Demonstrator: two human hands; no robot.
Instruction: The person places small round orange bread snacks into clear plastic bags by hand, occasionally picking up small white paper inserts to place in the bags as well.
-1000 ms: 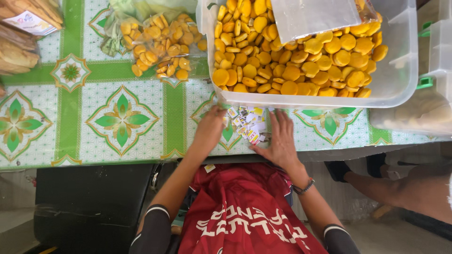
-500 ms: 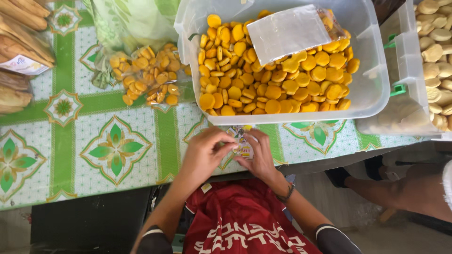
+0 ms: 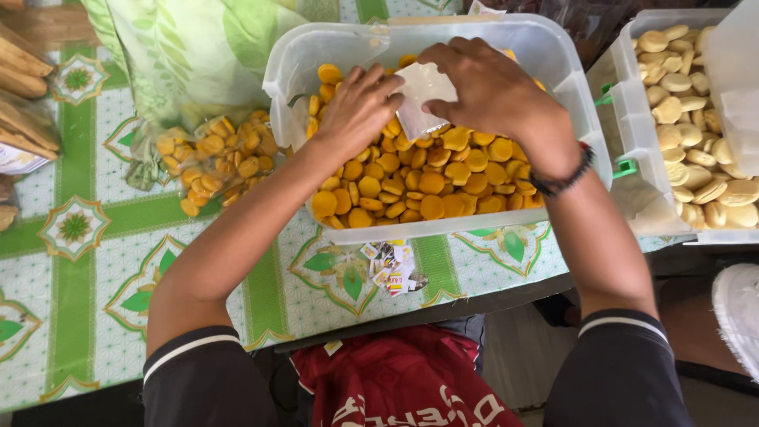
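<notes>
Fingers of both my hands are on a small clear plastic bag (image 3: 423, 99), which I hold just above the heap of round orange-yellow biscuits (image 3: 427, 170). My left hand (image 3: 360, 103) pinches the bag's left edge, fingertips curled down and touching it; my right hand (image 3: 490, 91) lies over its upper right part with the fingers bent around it, so the bag sits between the two hands, its lower corner hanging free toward the biscuits. I cannot tell whether its mouth is open.

I judge the bag to be very light, thin, limp and a bit slippery; it will crumple under any squeeze, so the edges are the place to hold it, one side in each hand. The biscuits look dry, light and brittle, best lifted loosely rather than pressed.

They fill the translucent rectangular plastic tub (image 3: 569, 95) that stands on the counter with its green-patterned white cloth (image 3: 87, 269). Left of the tub lies a tied clear bag of the same biscuits (image 3: 209, 158); right of it is a second tub with pale round biscuits (image 3: 692, 119). Near the counter's edge lies a small pile of printed paper labels (image 3: 389, 265).
</notes>
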